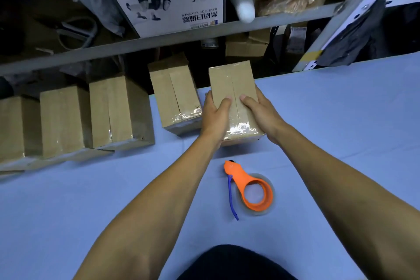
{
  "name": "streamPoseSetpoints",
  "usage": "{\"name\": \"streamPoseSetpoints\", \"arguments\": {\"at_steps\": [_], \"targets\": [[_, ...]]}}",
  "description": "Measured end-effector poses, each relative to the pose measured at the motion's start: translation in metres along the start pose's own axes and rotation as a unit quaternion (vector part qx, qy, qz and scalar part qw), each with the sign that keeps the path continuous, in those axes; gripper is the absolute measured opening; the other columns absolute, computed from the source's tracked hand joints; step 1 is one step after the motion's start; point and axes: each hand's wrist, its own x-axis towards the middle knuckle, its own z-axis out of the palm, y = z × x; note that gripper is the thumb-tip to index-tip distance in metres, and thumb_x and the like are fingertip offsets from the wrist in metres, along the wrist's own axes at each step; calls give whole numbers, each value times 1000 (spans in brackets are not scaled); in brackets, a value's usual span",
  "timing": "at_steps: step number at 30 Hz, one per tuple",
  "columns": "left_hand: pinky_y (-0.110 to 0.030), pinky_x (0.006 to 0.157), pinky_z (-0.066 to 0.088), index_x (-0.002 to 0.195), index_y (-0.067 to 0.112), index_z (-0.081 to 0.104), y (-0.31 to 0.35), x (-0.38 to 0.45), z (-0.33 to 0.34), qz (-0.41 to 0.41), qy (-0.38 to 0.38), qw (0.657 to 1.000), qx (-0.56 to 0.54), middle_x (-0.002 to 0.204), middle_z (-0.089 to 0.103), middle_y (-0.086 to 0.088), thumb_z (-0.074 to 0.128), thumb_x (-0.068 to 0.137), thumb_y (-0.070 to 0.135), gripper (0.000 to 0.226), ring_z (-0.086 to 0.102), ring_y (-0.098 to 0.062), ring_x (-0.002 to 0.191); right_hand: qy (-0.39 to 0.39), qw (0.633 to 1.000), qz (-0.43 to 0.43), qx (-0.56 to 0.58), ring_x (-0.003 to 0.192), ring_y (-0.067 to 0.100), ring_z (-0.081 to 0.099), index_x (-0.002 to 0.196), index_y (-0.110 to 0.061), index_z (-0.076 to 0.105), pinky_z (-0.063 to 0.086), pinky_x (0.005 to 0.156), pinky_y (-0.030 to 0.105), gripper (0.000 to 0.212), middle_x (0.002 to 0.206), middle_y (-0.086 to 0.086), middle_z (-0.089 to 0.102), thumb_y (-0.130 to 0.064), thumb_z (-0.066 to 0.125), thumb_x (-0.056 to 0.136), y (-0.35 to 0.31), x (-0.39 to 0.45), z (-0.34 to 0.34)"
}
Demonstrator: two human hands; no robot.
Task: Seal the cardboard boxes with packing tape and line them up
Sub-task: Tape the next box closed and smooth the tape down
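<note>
Pale blue surface point(341, 132) fills the near and middle ground; grey metal shelving point(159, 40) runs across the far side, with a white printed barcode-scanner carton point(172, 0) on the upper shelf and dim clutter around it.

Both hands on one brown cardboard box with clear tape along its top seam point(231, 82), at the far edge of the surface, right of centre. Left hand point(214, 118) grips the box's left side, thumb lying on the top panel. Right hand point(261, 116) grips the right side, thumb likewise on top near the seam. The fingers of both wrap round the sides, mostly hidden. Glossy tape shows over the box's near edge.

Just left of it, a second taped brown box point(172, 98), touching or nearly touching the left hand; cannot tell which. Further left, a row of three more taped brown boxes point(68, 120) stands close together along the far left edge.

Near side, between the forearms: orange plastic tape dispenser with a blue handle and a roll of clear tape point(252, 191), lying flat, apart from the held box.
</note>
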Motion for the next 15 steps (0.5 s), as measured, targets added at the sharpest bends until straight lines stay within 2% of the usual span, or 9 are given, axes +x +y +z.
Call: {"name": "streamPoseSetpoints", "arguments": {"at_steps": [4,8,9,11,13,15], "targets": [[-45,101,48,121,25,57,-14,-8,-11,29,9,999,45,123,57,2,55,84,36,39,60,-16,113,-8,1000,14,10,108,4,64,135,-48,46,47,104,41,45,119,-21,66,-46,51,91,21,-5,14],[-48,112,39,132,23,53,-23,-10,-22,20,26,998,59,143,50,-5,53,84,41,51,44,-24,137,-14,1000,22,-4,115,8,61,147,-49,33,46,105,40,65,131,-19,60,-55,52,85,25,-3,26],[-48,111,40,133,23,53,-22,-9,-23,18,27,998,56,142,52,-6,53,85,40,51,46,-24,136,-10,1000,24,-5,116,8,60,148,-48,31,46,105,40,68,132,-18,59,-56,52,84,24,-1,27],[-45,104,48,132,24,53,-17,-3,-23,19,25,998,48,130,62,-1,55,90,33,43,59,-17,120,4,1000,19,-13,113,8,61,146,-50,33,47,103,40,66,129,-20,61,-56,52,84,21,4,28],[-35,92,54,131,25,55,-15,6,-22,19,19,999,42,117,68,5,56,95,25,36,66,-10,104,16,1000,19,-12,113,7,61,145,-51,34,48,103,39,65,128,-21,61,-58,51,83,19,9,28],[-20,81,52,128,29,57,-15,14,-21,22,14,999,46,110,70,13,55,96,24,32,67,-2,97,26,999,23,-10,116,8,60,148,-47,31,46,105,39,71,132,-19,59,-61,50,82,18,14,28]]}}
